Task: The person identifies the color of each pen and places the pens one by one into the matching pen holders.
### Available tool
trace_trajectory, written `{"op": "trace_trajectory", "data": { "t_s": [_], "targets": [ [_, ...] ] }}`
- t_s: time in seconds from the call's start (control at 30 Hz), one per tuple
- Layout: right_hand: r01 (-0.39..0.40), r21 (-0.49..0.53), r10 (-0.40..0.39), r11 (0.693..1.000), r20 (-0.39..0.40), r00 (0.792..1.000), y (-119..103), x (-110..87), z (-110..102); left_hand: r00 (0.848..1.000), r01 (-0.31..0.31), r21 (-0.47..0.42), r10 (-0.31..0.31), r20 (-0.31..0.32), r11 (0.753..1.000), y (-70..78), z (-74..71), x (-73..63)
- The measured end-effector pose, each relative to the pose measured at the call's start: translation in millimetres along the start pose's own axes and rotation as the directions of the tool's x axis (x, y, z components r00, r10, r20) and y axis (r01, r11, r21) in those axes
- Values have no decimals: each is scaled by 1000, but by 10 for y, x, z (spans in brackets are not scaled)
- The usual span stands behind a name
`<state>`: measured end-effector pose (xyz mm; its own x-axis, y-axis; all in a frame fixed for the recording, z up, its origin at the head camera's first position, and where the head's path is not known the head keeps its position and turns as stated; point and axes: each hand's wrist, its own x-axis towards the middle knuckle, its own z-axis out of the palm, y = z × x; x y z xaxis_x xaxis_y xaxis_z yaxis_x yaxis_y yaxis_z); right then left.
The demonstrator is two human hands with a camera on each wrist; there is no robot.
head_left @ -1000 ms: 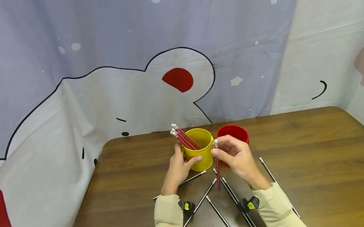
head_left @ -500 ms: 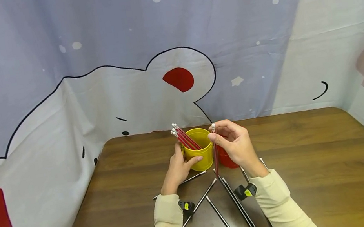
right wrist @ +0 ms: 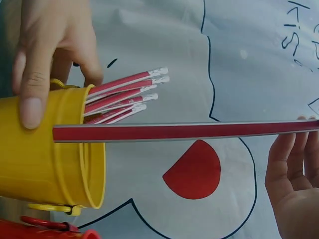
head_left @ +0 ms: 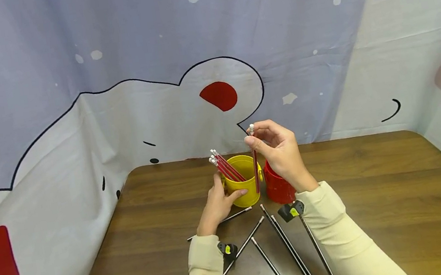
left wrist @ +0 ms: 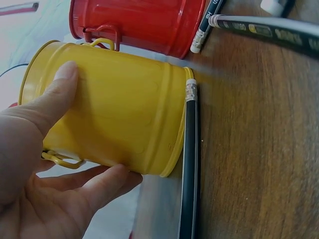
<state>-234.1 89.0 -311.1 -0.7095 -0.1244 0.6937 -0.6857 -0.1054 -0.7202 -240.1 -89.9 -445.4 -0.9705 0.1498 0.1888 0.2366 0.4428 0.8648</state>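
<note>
My left hand (head_left: 217,205) grips the side of a yellow bucket (left wrist: 114,109), thumb on the near wall and fingers round by its handle. Several red pencils (right wrist: 124,94) with white erasers lean together inside that bucket. Raised above the table, my right hand (head_left: 280,152) pinches one more red pencil (head_left: 255,161) near its eraser end. This pencil hangs almost upright, its lower end overlapping the bucket's right side in the head view. In the right wrist view it crosses in front of the bucket's rim.
A red bucket (head_left: 278,186) stands right of the yellow one. Several black pencils lie scattered on the wooden table (head_left: 387,207) in front, one black pencil (left wrist: 190,159) right by the yellow bucket's base. A printed curtain (head_left: 157,118) hangs behind the table.
My right hand has risen with the red pencil, lifting it from in front of the buckets to beside the yellow rim. My left hand has kept its hold on the yellow bucket.
</note>
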Motion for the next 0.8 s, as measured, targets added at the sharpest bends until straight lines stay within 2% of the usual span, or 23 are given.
{"op": "trace_trajectory", "data": {
  "t_s": [0.4, 0.63, 0.8],
  "targets": [
    [-3, -32, 2, 999, -30, 1000, 15, 287, 68, 1000, 12, -4, -12, 14, 1000, 9, 11, 2],
    [-20, -75, 16, 997, -55, 998, -156, 256, 163, 1000, 1, -20, 0, 18, 1000, -8, 18, 0],
    [-24, -89, 18, 996, -62, 998, -121, 223, 179, 999, -32, -6, 32, 10, 999, -17, 19, -5]
  ]
}}
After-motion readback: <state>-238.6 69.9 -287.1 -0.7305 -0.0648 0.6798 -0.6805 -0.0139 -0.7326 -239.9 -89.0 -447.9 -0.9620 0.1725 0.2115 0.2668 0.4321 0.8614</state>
